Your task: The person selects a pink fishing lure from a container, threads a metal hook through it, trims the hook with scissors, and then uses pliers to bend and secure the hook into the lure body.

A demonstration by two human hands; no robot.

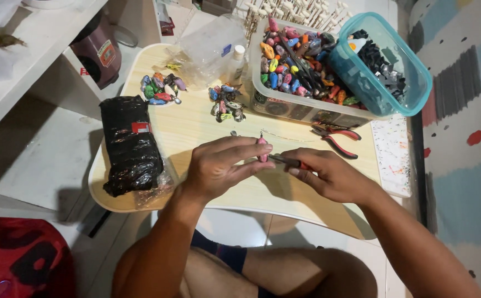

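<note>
The low wooden surface (pixel 207 129) carried everything, a pale board with rounded corners set over the person's crossed legs; on its far right stood one clear rectangular tub (pixel 284 107) heaped with small painted lure bodies in many colours, too many to count, and one teal-rimmed container (pixel 417 88) leaned into it, tilted, holding a mass of black pieces; at the left edge lay one black plastic-wrapped bundle (pixel 130 146) with a small red and white label near its top; behind the piles sat one crumpled clear plastic bag (pixel 207 47) and, just beside it, one small clear bottle (pixel 237 65) with a white cap; two little heaps of coloured lures rested on the wood, the left heap (pixel 162 89) and the middle heap (pixel 226 103), well apart from each other; one pair of red-handled pliers (pixel 337 138) lay in front of the tub; the left hand (pixel 218 165) had its fingers (pixel 254 148) closed narrowly around one small pink lure (pixel 262 149), held upright just above the surface near its middle; the right hand (pixel 328 174) had its fingers curled tight round a slim dark tool (pixel 284 160) with a red grip, whose tip met the pink lure; the two hands sat close together, the tool bridging them.
</note>
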